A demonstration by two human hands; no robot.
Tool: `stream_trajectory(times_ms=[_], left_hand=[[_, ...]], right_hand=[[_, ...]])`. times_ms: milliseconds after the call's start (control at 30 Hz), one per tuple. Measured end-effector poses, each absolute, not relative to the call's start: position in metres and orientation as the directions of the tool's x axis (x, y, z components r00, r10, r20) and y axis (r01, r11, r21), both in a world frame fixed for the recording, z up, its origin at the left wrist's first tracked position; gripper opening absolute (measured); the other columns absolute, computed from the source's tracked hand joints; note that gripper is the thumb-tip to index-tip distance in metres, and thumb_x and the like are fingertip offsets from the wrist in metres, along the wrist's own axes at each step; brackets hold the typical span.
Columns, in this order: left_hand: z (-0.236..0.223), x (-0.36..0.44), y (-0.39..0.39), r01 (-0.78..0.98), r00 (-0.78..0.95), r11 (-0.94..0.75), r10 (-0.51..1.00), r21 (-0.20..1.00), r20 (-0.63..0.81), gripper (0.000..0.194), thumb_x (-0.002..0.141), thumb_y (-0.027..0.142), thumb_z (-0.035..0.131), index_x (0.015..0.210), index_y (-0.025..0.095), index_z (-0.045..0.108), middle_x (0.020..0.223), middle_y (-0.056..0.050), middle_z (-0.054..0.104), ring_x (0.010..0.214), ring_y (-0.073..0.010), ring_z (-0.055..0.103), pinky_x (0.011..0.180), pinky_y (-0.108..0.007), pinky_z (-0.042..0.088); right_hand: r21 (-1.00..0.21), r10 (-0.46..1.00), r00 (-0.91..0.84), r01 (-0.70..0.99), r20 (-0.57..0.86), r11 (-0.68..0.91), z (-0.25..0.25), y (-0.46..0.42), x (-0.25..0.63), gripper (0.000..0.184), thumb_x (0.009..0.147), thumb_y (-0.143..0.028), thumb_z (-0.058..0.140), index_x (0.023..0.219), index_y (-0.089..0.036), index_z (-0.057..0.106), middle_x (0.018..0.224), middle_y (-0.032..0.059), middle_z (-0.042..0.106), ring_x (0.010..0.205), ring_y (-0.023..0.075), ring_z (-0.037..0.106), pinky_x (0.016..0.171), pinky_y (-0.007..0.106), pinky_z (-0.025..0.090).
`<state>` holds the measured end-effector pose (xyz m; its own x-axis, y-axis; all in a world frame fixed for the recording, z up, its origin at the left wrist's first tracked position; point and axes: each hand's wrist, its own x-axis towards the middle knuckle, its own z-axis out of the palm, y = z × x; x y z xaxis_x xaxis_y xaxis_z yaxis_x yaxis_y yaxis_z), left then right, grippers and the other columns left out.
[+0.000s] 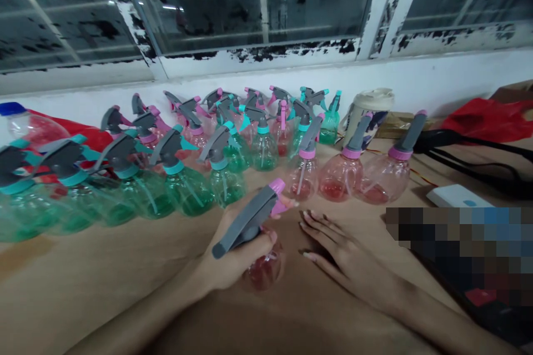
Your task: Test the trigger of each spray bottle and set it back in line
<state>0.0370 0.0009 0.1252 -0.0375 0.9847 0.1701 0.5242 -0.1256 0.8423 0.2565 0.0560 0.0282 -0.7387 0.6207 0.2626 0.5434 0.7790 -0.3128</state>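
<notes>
My left hand [237, 249] is wrapped round the neck of a pink spray bottle [265, 272] with a grey and pink trigger head. The bottle stands near the middle of the table, its nozzle pointing away to the right. To its right, my right hand [341, 249] lies flat on the tabletop with fingers stretched out, touching no bottle. Just beyond it are three pink spray bottles [339, 180]. Green spray bottles [189, 191] with grey and turquoise heads form a row at the left.
More pink and green spray bottles crowd the back by the wall. A paper cup [370, 113], black straps [470, 150], a red bag [487, 119] and a white box [458, 196] are at the right. A blue-capped bottle [31, 125] is far left. The table [104, 266] runs beneath everything.
</notes>
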Motion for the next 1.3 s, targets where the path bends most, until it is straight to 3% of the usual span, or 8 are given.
stream_trajectory(times_ms=[167, 367, 700, 1133, 1300], left_hand=[[0.1289, 0.0433, -0.0001, 0.573, 0.002, -0.159, 0.981, 0.804, 0.192, 0.02, 0.071, 0.026, 0.051, 0.087, 0.021, 0.061, 0.065, 0.002, 0.06, 0.053, -0.0143, 0.056, 0.055, -0.028, 0.049], [0.129, 0.0446, -0.0002, 0.534, 0.01, -0.227, 0.965, 0.814, 0.262, 0.012, 0.07, 0.025, 0.051, 0.077, 0.02, 0.059, 0.063, 0.001, 0.058, 0.053, -0.014, 0.053, 0.055, -0.028, 0.048], [0.1278, 0.0449, 0.0015, 0.511, 0.019, -0.248, 0.961, 0.823, 0.277, 0.01, 0.069, 0.024, 0.052, 0.077, 0.02, 0.058, 0.066, 0.001, 0.057, 0.056, -0.0138, 0.053, 0.058, -0.028, 0.048], [0.1271, 0.0436, 0.0014, 0.507, 0.009, -0.206, 0.972, 0.837, 0.234, 0.011, 0.07, 0.027, 0.053, 0.077, 0.021, 0.059, 0.067, 0.001, 0.058, 0.056, -0.0143, 0.055, 0.059, -0.028, 0.049], [0.1257, 0.0438, 0.0006, 0.447, -0.018, -0.161, 0.982, 0.88, 0.189, 0.012, 0.07, 0.029, 0.056, 0.077, 0.02, 0.061, 0.08, -0.003, 0.063, 0.07, -0.0181, 0.061, 0.064, -0.03, 0.05]], right_hand=[[-0.291, 0.618, -0.746, 0.551, 0.25, 0.782, 0.0294, 0.0556, 0.2574, 0.055, 0.09, -0.038, 0.044, 0.139, -0.02, 0.03, 0.142, 0.0051, 0.037, 0.131, 0.0213, 0.032, 0.106, 0.045, 0.032], [-0.266, 0.606, -0.757, 0.549, 0.243, 0.792, 0.0289, 0.0566, 0.2574, 0.055, 0.09, -0.037, 0.043, 0.139, -0.019, 0.029, 0.142, 0.0054, 0.037, 0.131, 0.0213, 0.032, 0.107, 0.046, 0.031], [-0.257, 0.604, -0.752, 0.548, 0.264, 0.796, 0.0286, 0.0562, 0.2569, 0.055, 0.089, -0.036, 0.045, 0.139, -0.019, 0.029, 0.142, 0.0056, 0.038, 0.131, 0.0212, 0.033, 0.106, 0.045, 0.033], [-0.264, 0.604, -0.75, 0.545, 0.271, 0.796, 0.0277, 0.0552, 0.2582, 0.055, 0.089, -0.036, 0.045, 0.139, -0.02, 0.029, 0.143, 0.0051, 0.037, 0.131, 0.021, 0.032, 0.106, 0.045, 0.032], [-0.274, 0.602, -0.753, 0.54, 0.264, 0.796, 0.0287, 0.0553, 0.2585, 0.056, 0.09, -0.037, 0.044, 0.14, -0.019, 0.028, 0.143, 0.0053, 0.035, 0.131, 0.0209, 0.031, 0.106, 0.045, 0.032]])
